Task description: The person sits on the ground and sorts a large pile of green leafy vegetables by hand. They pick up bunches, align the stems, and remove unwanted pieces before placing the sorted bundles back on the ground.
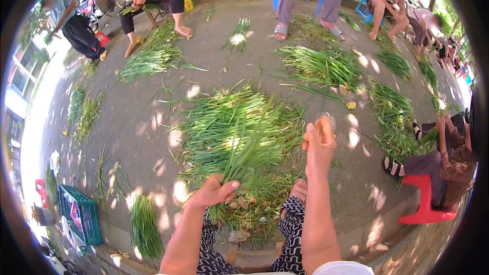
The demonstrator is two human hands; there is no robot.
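Note:
My left hand [214,191] grips the lower part of a loose bunch of long green leafy stalks [244,154], which look like garlic chives. Their tips fan out up and to the right over a big heap of the same stalks [214,122] on the pavement. To the right of the heap, my right hand [320,147] is raised with bent fingers. It is blurred at the fingertips, so whether something thin is pinched there is unclear. Scattered trimmings and dry leaves [263,214] lie between my feet, below the held bunch.
A neat bundle of chives [146,225] lies at my lower left, near a teal plastic crate [82,214]. Another person with chives sits at the right by a red stool [424,198]. Several people sit ahead, with further chive piles [321,63] before them.

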